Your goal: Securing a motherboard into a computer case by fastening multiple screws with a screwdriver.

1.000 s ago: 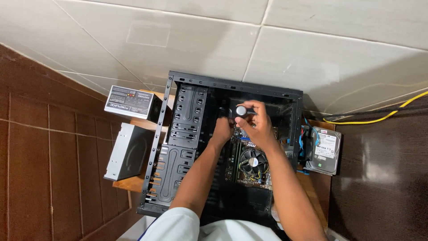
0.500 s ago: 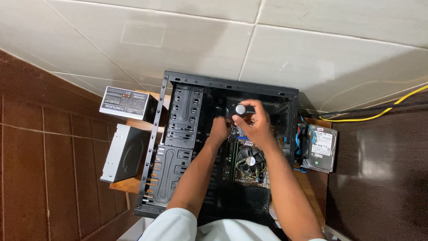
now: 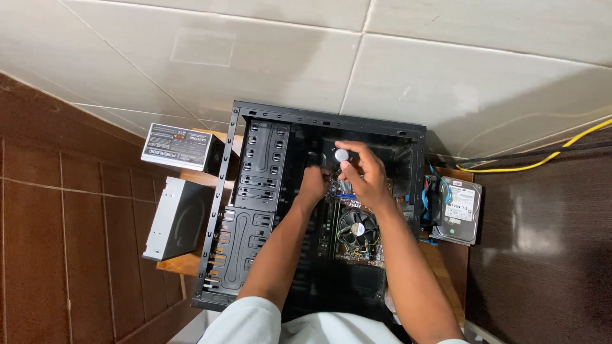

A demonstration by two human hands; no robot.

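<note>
Little has moved since earlier frames: both hands stay deep in the open black metal computer case (image 3: 255, 210), centre frame. Right hand (image 3: 364, 173) curls around a small silver round-headed part (image 3: 342, 155). Left hand (image 3: 313, 181) is clenched low beside it; contents hidden. Keep wrists clear of the black cooler fan (image 3: 356, 230) and work slowly.

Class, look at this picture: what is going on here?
A person leans over an open black computer case lying on a wooden table. Both hands are inside it, above the motherboard's cooler fan. The right hand pinches a small round silver part; the left hand reaches in beside it. A hard drive lies to the right.
</note>
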